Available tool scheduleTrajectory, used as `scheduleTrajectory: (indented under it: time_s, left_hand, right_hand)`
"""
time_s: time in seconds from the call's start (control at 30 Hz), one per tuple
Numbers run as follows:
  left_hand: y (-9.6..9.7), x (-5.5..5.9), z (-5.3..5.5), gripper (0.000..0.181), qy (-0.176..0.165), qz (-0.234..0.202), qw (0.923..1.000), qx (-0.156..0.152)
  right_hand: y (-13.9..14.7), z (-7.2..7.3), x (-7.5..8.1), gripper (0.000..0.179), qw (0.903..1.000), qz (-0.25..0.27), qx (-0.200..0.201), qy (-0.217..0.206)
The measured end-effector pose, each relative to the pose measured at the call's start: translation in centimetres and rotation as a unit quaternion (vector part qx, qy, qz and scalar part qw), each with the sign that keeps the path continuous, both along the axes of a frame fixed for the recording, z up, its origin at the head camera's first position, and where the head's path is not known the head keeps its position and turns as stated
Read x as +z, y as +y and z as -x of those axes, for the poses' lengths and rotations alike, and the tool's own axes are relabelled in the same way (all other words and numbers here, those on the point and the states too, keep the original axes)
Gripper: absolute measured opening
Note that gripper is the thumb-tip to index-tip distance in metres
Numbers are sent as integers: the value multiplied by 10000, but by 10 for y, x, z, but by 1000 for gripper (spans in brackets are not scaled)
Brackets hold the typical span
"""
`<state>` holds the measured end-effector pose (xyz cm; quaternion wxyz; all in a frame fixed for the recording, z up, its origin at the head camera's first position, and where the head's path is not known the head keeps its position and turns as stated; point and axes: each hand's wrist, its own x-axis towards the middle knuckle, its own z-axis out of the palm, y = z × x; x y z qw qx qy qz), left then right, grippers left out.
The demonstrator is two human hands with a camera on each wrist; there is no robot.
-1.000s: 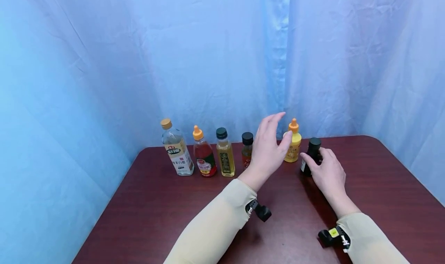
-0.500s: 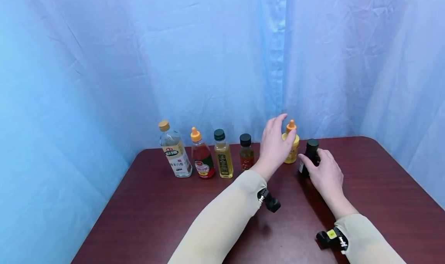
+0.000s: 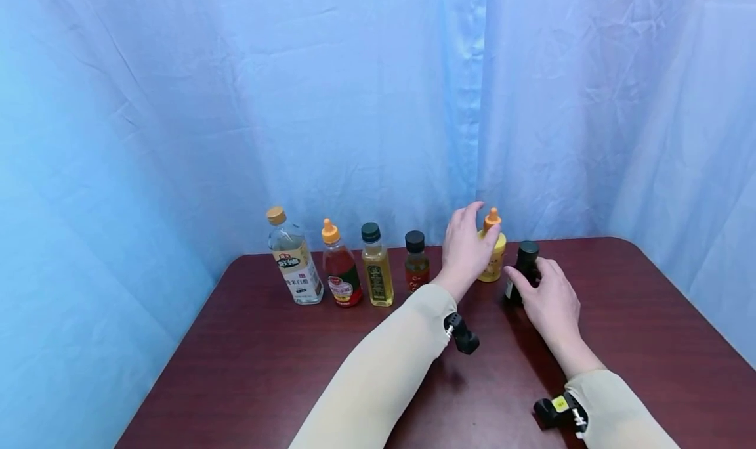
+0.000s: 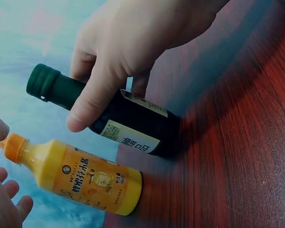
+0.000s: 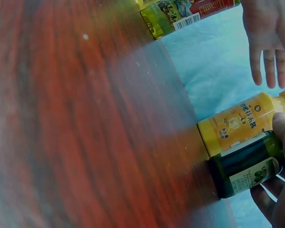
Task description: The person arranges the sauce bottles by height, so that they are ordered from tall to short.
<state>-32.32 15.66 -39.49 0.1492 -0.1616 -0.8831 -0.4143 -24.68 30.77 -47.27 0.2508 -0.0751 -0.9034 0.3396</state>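
At the right end of a row of bottles, my right hand (image 3: 552, 301) holds a dark green bottle (image 3: 527, 257) that stands upright on the table. In the left wrist view its thumb lies along one side of the dark green bottle (image 4: 140, 121) and fingers reach round the far side. Just left of it stands a yellow squeeze bottle (image 3: 491, 268) with an orange nozzle cap. My left hand (image 3: 466, 245) hovers beside that cap, fingers extended and nothing in them. The right wrist view shows a gap between the left hand (image 5: 268, 28) and the yellow squeeze bottle (image 5: 232, 124).
Further left stand a small black-capped bottle (image 3: 417, 268), a yellow oil bottle (image 3: 378, 278), a red sauce bottle (image 3: 342, 278) with an orange tip and a clear vinegar bottle (image 3: 298, 272). Blue curtains (image 3: 354, 107) hang behind the dark red table (image 3: 266, 370).
My left hand has shifted right towards the yellow squeeze bottle, uncovering the small black-capped bottle. The right hand stays on the dark green bottle. The head view has shifted slightly.
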Motion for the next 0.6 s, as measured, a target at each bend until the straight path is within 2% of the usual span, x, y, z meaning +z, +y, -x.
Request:
scheduleTrajectory:
  time_s: [0.27,0.6]
  left_hand:
    - [8,-6,5,58,-66,246,9995,166]
    - [11,-11,10,50,56,359,9993,132]
  right_hand:
    - [0,-1,1,56,10000,26,-39,-19]
    - [-1,-1,1,57,10000,5,-68,-64]
